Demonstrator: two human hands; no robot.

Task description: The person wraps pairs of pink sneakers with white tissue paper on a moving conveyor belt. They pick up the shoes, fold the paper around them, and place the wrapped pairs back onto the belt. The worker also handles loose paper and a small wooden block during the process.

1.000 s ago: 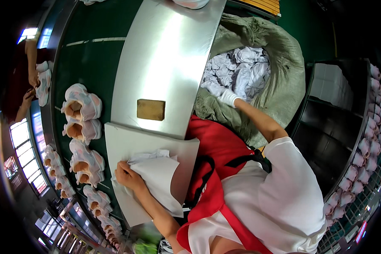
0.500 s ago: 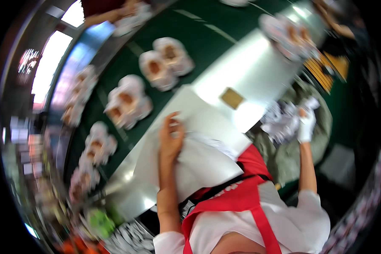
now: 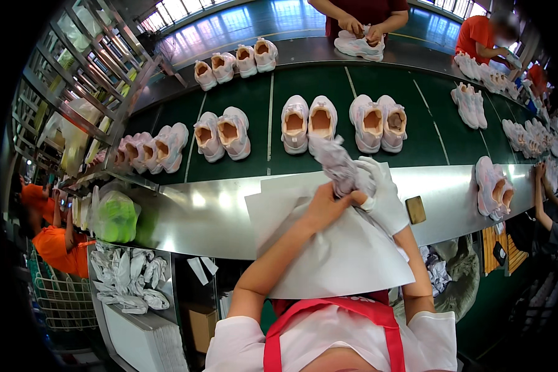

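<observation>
Above the sheets at the near edge of the metal counter, both my hands meet on a wad of crumpled greyish-white paper (image 3: 338, 162). My left hand (image 3: 328, 208), bare, is closed round its lower end. My right hand (image 3: 383, 197), in a white glove, grips the wad from the other side. The paper's upper end sticks out toward the belt and overlaps the heel of a pale pink sneaker (image 3: 322, 119). Large white paper sheets (image 3: 335, 254) lie beneath my forearms, reaching over the counter edge.
More paired sneakers (image 3: 222, 133) stand along the green belt (image 3: 260, 158). A small brown block (image 3: 415, 209) lies on the counter (image 3: 214, 217). Crumpled paper (image 3: 130, 276) fills a bin at lower left; an olive sack (image 3: 462, 273) hangs at right. Across, a person handles a shoe (image 3: 359, 44).
My right hand has come up from the paper in the olive sack to the sheets. My left hand has closed on the crumpled paper. The whole view has turned and sharpened.
</observation>
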